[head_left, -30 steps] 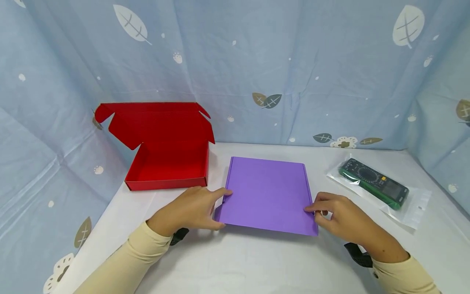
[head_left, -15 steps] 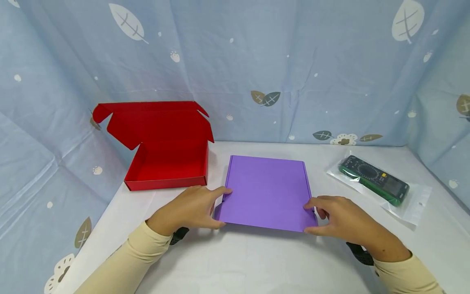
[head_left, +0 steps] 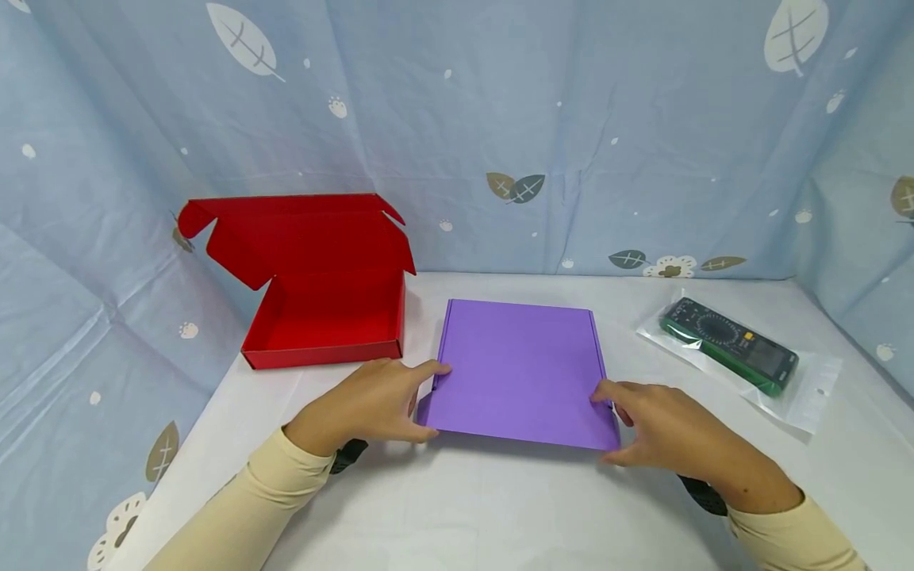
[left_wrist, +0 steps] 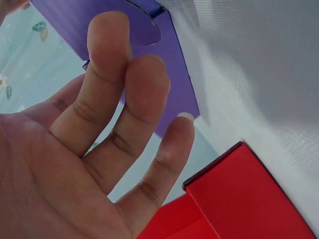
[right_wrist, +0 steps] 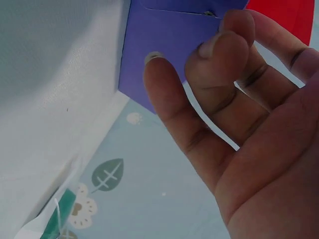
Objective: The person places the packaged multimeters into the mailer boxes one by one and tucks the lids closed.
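A flat purple cardboard box (head_left: 517, 373) lies in the middle of the table with its lid down over it, the front edge casting a shadow. On its left side, my left hand (head_left: 374, 400) touches the lid edge with the index finger, and the thumb is by the front corner. My right hand (head_left: 660, 424) mirrors this on the right side, index fingertip on the edge and thumb near the front corner. In the left wrist view, loosely extended fingers (left_wrist: 144, 89) stand before a purple side panel. The right wrist view shows relaxed fingers (right_wrist: 169, 94) beside the opposite side panel.
An open red cardboard box (head_left: 328, 317) stands back left, lid raised against the blue curtain (head_left: 428, 119). Back right lies a green and black multimeter (head_left: 728, 345) in a clear plastic bag (head_left: 814, 388). White cloth (head_left: 500, 515) covers the table.
My right hand has gone from pinching at the box's right edge to a wider spread, its thumb now out by the front corner. My left hand has stayed in place.
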### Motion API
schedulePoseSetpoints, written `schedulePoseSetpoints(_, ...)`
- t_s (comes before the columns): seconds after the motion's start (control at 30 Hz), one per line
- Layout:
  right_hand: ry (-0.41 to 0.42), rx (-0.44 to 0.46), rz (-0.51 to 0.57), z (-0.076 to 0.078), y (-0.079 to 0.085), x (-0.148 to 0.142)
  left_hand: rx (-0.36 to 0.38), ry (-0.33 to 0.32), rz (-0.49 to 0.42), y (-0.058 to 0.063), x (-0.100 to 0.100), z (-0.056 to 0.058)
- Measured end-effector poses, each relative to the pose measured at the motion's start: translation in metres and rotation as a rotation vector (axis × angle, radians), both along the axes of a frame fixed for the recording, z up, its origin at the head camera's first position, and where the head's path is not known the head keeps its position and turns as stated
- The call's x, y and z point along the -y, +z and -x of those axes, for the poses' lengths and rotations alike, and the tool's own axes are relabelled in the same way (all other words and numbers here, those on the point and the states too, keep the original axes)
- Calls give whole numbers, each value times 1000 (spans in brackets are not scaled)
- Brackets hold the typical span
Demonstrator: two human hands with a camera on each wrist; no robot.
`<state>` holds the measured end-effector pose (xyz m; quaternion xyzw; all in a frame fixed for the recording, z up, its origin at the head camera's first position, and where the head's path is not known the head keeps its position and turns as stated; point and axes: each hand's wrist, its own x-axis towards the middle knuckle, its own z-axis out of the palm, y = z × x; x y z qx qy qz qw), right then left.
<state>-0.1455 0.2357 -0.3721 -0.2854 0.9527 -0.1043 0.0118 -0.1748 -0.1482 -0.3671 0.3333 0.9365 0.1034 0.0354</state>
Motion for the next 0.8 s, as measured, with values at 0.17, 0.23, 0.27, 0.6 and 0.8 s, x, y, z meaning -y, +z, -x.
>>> schedulePoseSetpoints(0.17, -20, 38, -7, 0, 3, 1, 7, 4, -2, 1, 0, 0)
schedulePoseSetpoints(0.23, -32, 56, -8, 0, 4, 1, 9, 4, -3, 1, 0, 0)
schedulePoseSetpoints(0.27, -37, 60, -7, 0, 4, 1, 10, 4, -5, 1, 0, 0)
schedulePoseSetpoints(0.6, -55, 95, 11, 1, 5, 1, 11, 6, -14, 1, 0, 0)
schedulePoseSetpoints(0.8, -61, 136, 32, 1, 4, 1, 34, 4, -30, 1, -1, 1)
